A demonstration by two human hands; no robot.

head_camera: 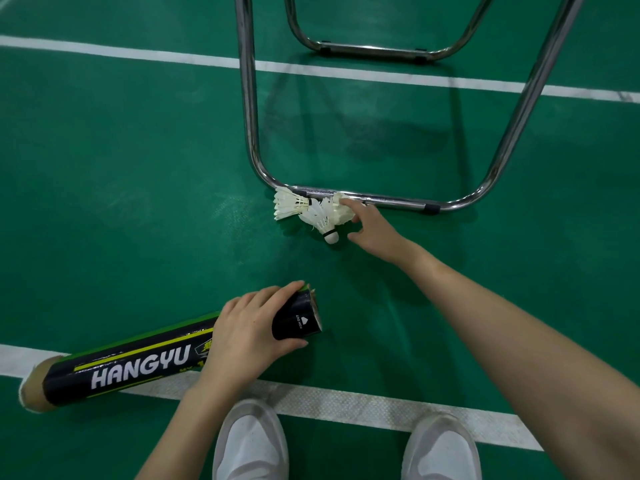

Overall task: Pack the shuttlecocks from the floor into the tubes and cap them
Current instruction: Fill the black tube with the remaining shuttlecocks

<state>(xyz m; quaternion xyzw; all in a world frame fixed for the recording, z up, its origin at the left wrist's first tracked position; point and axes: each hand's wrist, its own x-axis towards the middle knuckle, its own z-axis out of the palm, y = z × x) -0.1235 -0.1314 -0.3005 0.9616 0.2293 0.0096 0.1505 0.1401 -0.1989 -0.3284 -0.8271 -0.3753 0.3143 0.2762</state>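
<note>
Black HANGYU tube (138, 365) lies across the white court line (346, 403), left hand (252, 337) wrapped round its open end, contents hidden from here. Over by the chrome chair frame (363, 199), three white shuttlecocks (318, 213) cluster against the bar. Right hand (374, 230) stretches out, fingers spread, index fingertip touching the rightmost one.

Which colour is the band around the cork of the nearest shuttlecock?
Black, seen in the head view on the shuttlecock.

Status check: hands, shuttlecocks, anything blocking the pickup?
Left hand grips the HANGYU tube, lying uncapped on the floor. Right hand open, fingertips on the shuttlecocks. They lie against the chrome chair leg; tight, but reachable.
</note>
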